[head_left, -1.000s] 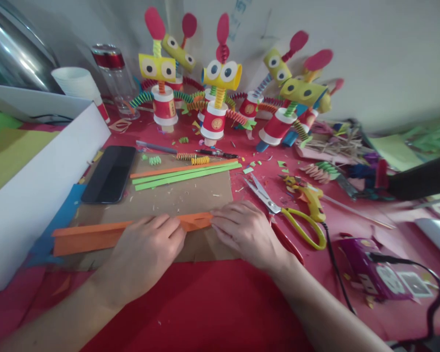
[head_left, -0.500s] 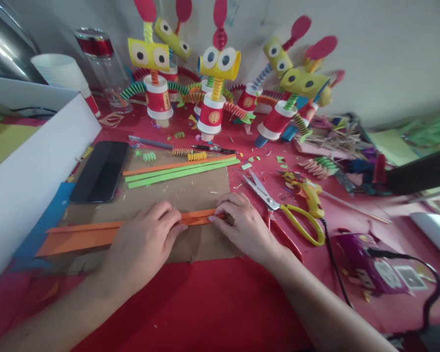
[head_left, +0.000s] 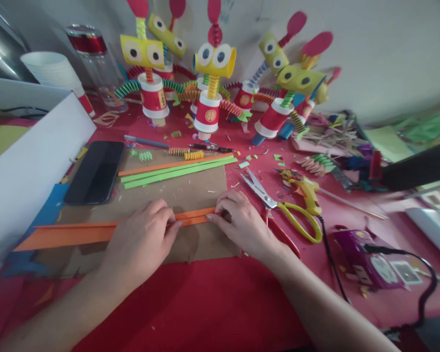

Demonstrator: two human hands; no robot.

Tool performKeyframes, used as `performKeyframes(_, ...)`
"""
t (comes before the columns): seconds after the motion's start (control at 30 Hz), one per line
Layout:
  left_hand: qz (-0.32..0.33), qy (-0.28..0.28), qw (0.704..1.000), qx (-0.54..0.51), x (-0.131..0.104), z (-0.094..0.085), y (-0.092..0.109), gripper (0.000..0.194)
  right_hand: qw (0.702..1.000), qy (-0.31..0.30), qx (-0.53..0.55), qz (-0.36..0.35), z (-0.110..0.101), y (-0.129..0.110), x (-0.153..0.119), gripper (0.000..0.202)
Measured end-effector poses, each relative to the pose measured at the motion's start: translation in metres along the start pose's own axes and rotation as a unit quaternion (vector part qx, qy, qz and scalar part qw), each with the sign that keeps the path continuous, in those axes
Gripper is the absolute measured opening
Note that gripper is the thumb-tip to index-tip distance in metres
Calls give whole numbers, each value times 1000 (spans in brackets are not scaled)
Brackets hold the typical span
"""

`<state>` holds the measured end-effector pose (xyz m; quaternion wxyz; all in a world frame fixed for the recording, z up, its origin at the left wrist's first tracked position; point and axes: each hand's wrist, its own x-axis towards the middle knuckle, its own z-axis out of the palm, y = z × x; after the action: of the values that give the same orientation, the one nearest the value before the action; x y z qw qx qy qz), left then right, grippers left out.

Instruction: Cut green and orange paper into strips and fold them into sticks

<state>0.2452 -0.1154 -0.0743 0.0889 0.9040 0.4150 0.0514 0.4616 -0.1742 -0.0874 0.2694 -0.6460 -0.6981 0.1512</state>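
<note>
A long orange paper strip (head_left: pixel 73 235), folded along its length, lies across the brown cardboard (head_left: pixel 201 244). My left hand (head_left: pixel 143 239) grips it near the middle, thumb and fingers pinched over the fold. At its right end my right hand (head_left: pixel 238 220) pinches the strip, with the fingertips curled round the end and partly hidden. Above the hands lie green paper strips (head_left: pixel 179 173) and a thin orange strip (head_left: pixel 139 171). Scissors with yellow handles (head_left: pixel 297 220) rest just right of my right hand.
A phone (head_left: pixel 95 171) and a white box (head_left: pixel 33 176) stand at left. Paper-cup figures (head_left: pixel 208 115) line the back. To the right are a yellow glue gun (head_left: pixel 310 195), a purple power socket (head_left: pixel 370 259) with cables, and red-handled pliers (head_left: pixel 282 237). Paper scraps litter the table.
The orange strip's left end has shifted left and its wide part looks narrower. My left hand has moved slightly left. The whole view has shifted a little.
</note>
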Motion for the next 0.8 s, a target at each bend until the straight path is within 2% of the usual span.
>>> performKeyframes(0.17,-4,-4,1000,10,0,-1,1,22,1000,0,-19,-6,-1,-1,1,18)
performKeyframes(0.3,5,9,1000,9,-1,1,1,14,1000,5,-18,2,-1,-2,0,19)
performKeyframes(0.4,36,19,999,5,-3,3,0,29,1000,19,-4,10,-1,-2,0,23)
performKeyframes(0.53,82,2,995,58,-5,3,0,54,999,7,41,24,-2,1,2,23)
performKeyframes(0.67,119,-2,989,91,-7,4,-2,57,997,2,65,30,-7,5,1,25)
performKeyframes(0.73,123,-5,988,90,-7,5,-3,56,998,34,49,14,-9,3,-2,30)
performKeyframes(0.8,123,-7,989,83,-6,4,-4,56,997,61,23,-29,-9,-3,-6,36)
